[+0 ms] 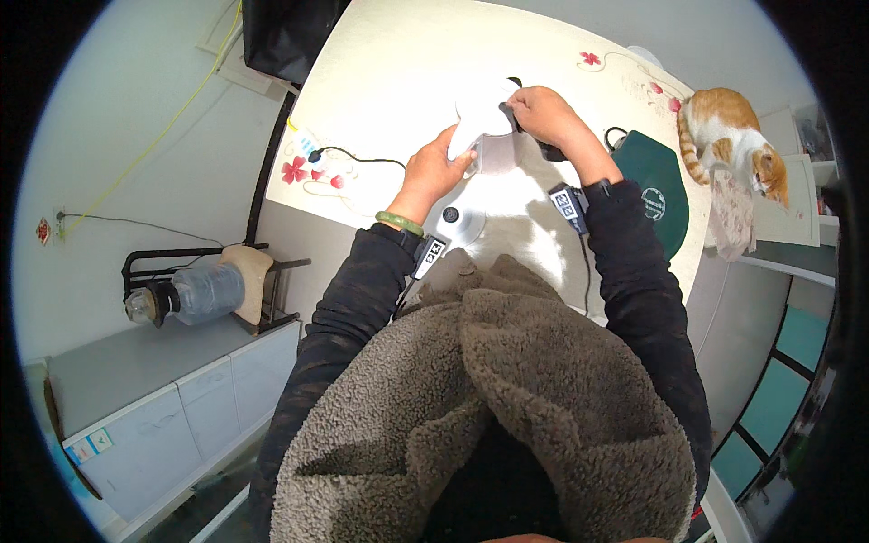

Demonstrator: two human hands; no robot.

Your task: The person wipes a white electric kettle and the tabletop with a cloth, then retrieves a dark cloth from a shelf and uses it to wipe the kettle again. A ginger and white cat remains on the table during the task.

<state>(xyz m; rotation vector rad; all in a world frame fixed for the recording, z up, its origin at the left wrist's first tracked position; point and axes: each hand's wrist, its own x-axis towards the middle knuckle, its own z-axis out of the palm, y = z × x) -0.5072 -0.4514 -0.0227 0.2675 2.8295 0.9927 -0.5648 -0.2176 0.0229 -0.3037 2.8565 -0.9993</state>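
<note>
In bright glare before me is a white appliance or its part point(483, 121); its outline is washed out, so its exact kind is unclear. My left hand point(434, 173) grips its near left side, thumb across the front. At its right side, the fingers of my right hand point(540, 115) are closed on a small dark part point(509, 117), largely hidden by the hand. Just below my left hand a round white base or lid with a black knob point(450, 215) rests on the table. A black plug cord point(366, 157) runs in from the left towards the white object.
The cream table point(394, 75) has printed red flowers. A dark green flat case point(655, 197) lies right of my right forearm. An orange and white cat point(733, 136) sits at the right edge. To the left, a clear water bottle point(207, 293) lies on a chair.
</note>
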